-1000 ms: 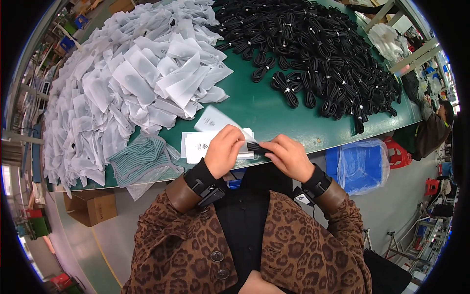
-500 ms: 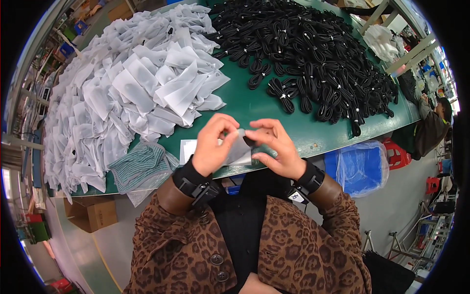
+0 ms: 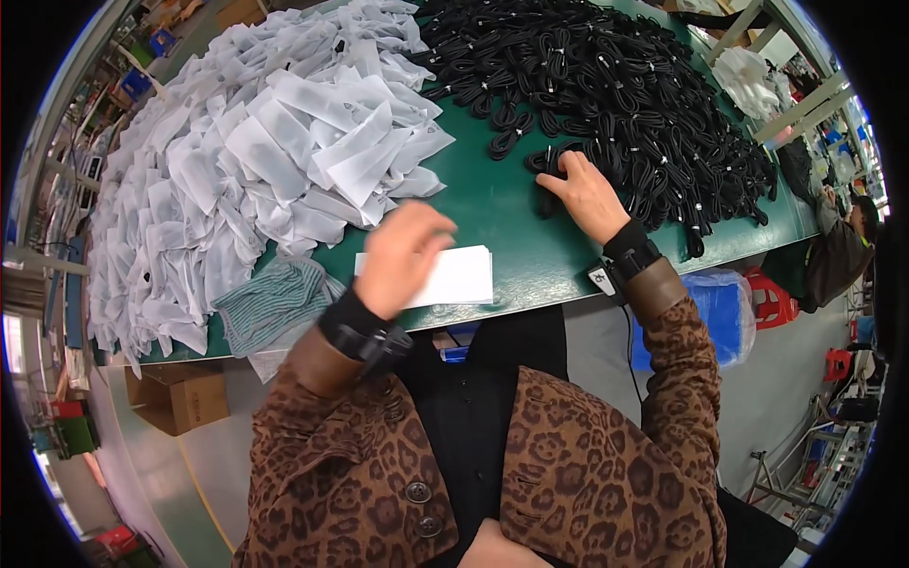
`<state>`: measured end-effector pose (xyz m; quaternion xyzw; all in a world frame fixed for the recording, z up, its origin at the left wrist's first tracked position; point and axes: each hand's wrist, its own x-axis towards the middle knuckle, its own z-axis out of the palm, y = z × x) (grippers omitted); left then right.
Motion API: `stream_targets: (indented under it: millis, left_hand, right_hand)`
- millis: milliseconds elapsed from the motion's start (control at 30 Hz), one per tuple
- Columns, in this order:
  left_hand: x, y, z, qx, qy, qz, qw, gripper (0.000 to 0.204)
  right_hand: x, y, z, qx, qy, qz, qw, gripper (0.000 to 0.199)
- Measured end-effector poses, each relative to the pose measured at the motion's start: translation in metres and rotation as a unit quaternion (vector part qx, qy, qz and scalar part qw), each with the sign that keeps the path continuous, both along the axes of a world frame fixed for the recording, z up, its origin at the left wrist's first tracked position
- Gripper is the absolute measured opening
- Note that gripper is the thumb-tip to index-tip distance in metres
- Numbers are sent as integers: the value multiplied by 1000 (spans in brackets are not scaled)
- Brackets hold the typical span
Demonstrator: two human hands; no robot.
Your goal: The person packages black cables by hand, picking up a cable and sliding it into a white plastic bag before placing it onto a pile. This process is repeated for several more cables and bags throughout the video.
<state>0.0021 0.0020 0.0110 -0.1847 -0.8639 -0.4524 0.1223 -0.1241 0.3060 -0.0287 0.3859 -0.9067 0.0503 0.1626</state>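
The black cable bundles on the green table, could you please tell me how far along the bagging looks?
Done: a large heap of white pouches on the green table. In hand: the right hand reaches a coiled black cable bundle; the left hand is over a stack of flat white bags. Left: a big pile of black cable bundles.

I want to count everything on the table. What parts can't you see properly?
- Left hand: motion-blurred in the head view; its fingers can't be made out.
- White bag stack: left part hidden under that hand.
- Black cable bundle: partly covered by the right hand.
- Cable pile: bundles too tangled to count.
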Motion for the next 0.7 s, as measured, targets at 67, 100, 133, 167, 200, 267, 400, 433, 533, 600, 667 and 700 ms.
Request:
stream_targets:
  millis: [67,100,133,167,200,267,400,433,533,600,667,700]
  left_hand:
    - [11,21,-34,-31,5,-49,998,20]
    - [14,30,-39,-29,4,-49,998,20]
    - [17,36,-43,-63,24,-48,997,19]
    - [19,41,-46,-97,44,-46,993,17]
    - [21,43,-49,-133,64,-45,988,15]
    - [20,45,-58,-132,49,-39,989,14]
    - [18,45,-66,-107,12,-24,994,11]
    - [18,43,-66,-82,0,-19,996,10]
    - [19,43,-62,-26,-52,-8,998,9]
    - [17,43,-55,33,-131,4,991,10]
    - [17,42,-51,20,-143,4,990,10]
    - [16,41,-50,7,-154,4,988,11]
  right_hand:
    - [3,-5,10,37,15,9,999,41]
    - [7,-7,15,40,14,9,999,41]
    - [14,-12,21,1,31,19,999,37]
    - [22,-16,25,-39,47,29,998,34]
    - [31,-21,26,-79,63,38,994,31]
    - [50,-27,24,-117,-44,3,992,32]
    - [84,-33,17,-234,-275,-67,930,34]
    - [92,-35,15,-279,-297,-64,911,35]
    - [108,-30,6,-323,-296,-46,898,37]
    - [115,-24,0,-324,-250,-15,912,42]
    - [121,-20,7,-269,-280,-16,922,45]
    - [123,-18,14,-213,-308,-17,927,48]
